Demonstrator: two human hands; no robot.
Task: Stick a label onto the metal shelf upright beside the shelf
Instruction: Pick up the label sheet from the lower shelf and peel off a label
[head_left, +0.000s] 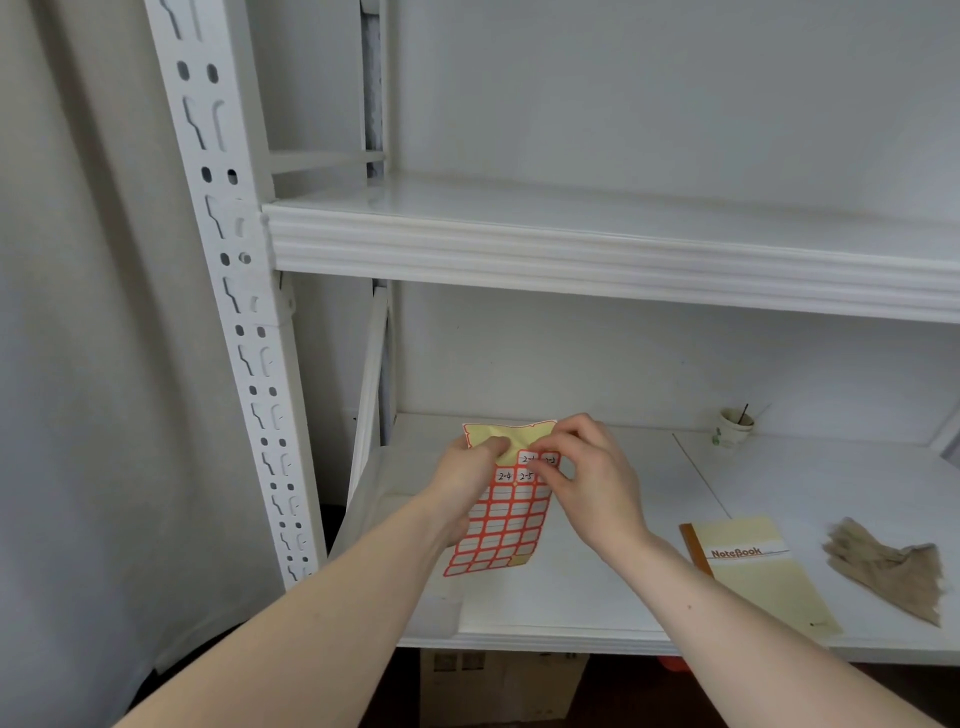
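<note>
Left hand grips the label sheet over the lower shelf, right hand pinches a label at its top-right corner, and the slotted upright stands well left, untouched.

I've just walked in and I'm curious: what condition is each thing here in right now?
Label sheet: held up, top rows already peeled bare.
Left hand: grips the sheet.
Right hand: pinches at a label near the top.
Upright: no label visible on it.
Notebook: closed, lying flat.
Gloves: crumpled on the shelf.
Cup: upright, stick inside.
</note>
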